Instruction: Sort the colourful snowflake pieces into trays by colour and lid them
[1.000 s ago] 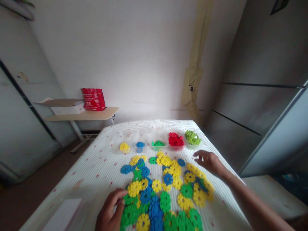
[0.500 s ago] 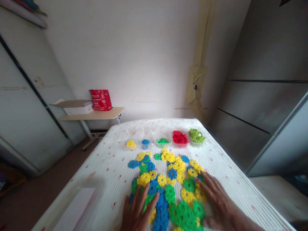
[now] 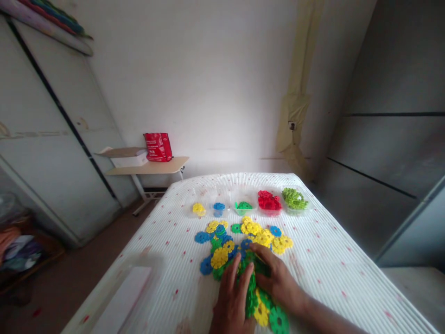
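A loose pile of flower-shaped plastic discs lies on the cloth in front of me, with yellow discs, blue discs and green discs. My left hand rests over the near part of the pile, its fingers stretched forward and apart. Beside it, my right hand curves against the pile's right side, thumb and fingers spread around green and blue discs. Neither hand visibly lifts a disc. Both hands cover part of the pile.
Behind the pile stands a row of clear containers holding yellow pieces, blue pieces, green pieces, red pieces and light green pieces. A white flat object lies at left. A red bag sits on a side table.
My right hand has moved left, sweeping discs inward from the right side. My left hand now lies closer to it, and the pile is narrower and heaped. The view has shifted slightly left.
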A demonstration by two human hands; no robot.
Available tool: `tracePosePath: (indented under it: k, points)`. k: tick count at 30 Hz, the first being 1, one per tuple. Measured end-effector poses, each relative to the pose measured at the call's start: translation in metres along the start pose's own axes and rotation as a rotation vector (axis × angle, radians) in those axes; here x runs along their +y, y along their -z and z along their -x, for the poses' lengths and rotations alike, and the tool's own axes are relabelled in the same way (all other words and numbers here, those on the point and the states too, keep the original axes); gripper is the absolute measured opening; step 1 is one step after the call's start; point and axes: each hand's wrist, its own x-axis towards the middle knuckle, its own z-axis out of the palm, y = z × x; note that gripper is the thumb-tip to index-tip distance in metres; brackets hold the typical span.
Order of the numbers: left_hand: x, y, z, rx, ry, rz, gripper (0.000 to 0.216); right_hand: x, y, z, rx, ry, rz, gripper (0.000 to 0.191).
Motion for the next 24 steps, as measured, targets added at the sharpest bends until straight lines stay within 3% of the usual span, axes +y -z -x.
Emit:
tracePosePath:
  k: [5, 9, 12, 16, 20, 24]
  points:
    - [-0.002, 0.007, 0.006, 0.101, 0.039, 0.119, 0.07, -0.016, 0.01, -0.024, 0.021, 0.134, 0.073, 0.043]
    - [0.0, 0.019, 0.015, 0.131, 0.083, 0.161, 0.063, 0.022, 0.043, -0.028, 0.19, 0.03, 0.348, 0.037]
    - [-0.005, 0.036, 0.002, 0.213, 0.094, 0.176, 0.051, 0.054, 0.057, -0.024, 0.261, -0.061, 0.519, 0.041]
    - [-0.046, 0.053, -0.042, 0.335, 0.25, 0.052, 0.039, 0.058, 0.047, -0.027, 0.217, -0.087, 0.505, 0.048]
    - [-0.097, 0.047, -0.079, 0.303, 0.469, -0.108, 0.041, 0.038, 0.029, -0.04, 0.142, -0.125, 0.428, 0.05]
    - [-0.115, 0.035, -0.089, 0.229, 0.426, -0.141, 0.036, 0.038, 0.018, -0.054, 0.148, -0.099, 0.416, 0.049]
